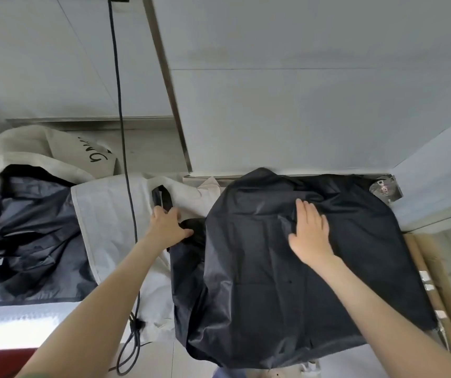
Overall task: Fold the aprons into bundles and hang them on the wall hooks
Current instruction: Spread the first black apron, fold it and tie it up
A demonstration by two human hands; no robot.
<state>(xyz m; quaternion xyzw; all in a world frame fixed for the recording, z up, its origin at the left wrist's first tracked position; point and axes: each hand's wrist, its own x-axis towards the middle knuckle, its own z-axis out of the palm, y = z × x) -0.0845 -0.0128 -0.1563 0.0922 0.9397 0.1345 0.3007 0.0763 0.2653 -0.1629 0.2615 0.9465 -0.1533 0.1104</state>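
- Grip, left hand (167,227): a black strap (161,198) at the left edge of the black apron (273,296) is being clamped in curled fingers.
- Grip, right hand (310,233): fingers are straight and slightly apart; the palm is being pressed flat on the apron's upper middle.
- Apron is being spread out below the wall, its left part overlapping a white woven sack (109,208).
- Dark cable (120,105) is hanging just left of the left hand.

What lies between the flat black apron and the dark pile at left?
Head view: a white woven sheet, a black cable across it, and the left hand.
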